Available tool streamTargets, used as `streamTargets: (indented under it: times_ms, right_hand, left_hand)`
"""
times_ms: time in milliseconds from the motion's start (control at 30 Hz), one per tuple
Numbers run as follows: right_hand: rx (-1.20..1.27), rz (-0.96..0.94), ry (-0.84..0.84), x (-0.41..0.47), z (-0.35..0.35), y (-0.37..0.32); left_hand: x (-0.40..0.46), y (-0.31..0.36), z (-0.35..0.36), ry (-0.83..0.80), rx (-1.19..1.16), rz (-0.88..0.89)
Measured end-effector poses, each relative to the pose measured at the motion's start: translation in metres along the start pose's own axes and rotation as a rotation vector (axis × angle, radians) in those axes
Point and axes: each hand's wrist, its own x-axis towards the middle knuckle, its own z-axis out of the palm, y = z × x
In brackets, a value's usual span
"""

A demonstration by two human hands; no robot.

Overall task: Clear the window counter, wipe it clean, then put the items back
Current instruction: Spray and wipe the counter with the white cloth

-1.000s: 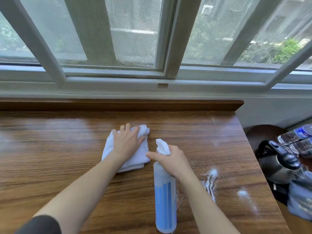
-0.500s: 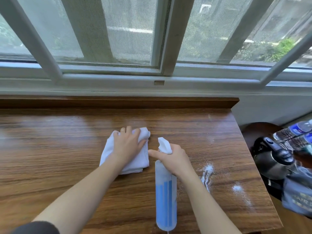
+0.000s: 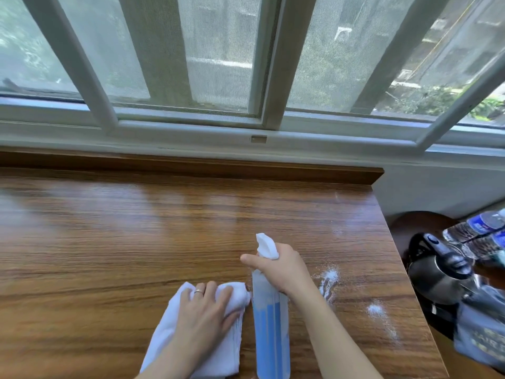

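A folded white cloth point(image 3: 191, 335) is lying on the near part of the wooden counter point(image 3: 136, 228), with the left hand point(image 3: 206, 310) pressing flat on it, fingers slightly spread and a ring showing. Just beside it, the right hand point(image 3: 284, 269) is gripping the neck of a spray bottle point(image 3: 270, 324) of blue liquid, fingers curled around it and thumb sticking out. White spray patches point(image 3: 328, 280) are sitting on the wood to the right, while a kettle point(image 3: 437, 272) and water bottles point(image 3: 483, 233) are standing off the counter's right end.
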Motion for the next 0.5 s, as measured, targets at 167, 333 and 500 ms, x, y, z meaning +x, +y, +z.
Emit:
streamTargets:
  times_ms: [167,333,500]
  right_hand:
    - [-0.029,-0.017,-0.016,-0.002,-0.001,0.006]
    - [-0.025,-0.023,-0.014,-0.003,-0.003,0.009]
    - [0.015,-0.001,0.013,-0.003,-0.006,0.010]
  left_hand:
    - [0.036,-0.015,0.005,0.020,0.029,-0.047]
    - [0.106,-0.041,0.013,-0.001,0.084,-0.167]
    - [0.150,-0.051,0.019,-0.078,0.141,-0.206]
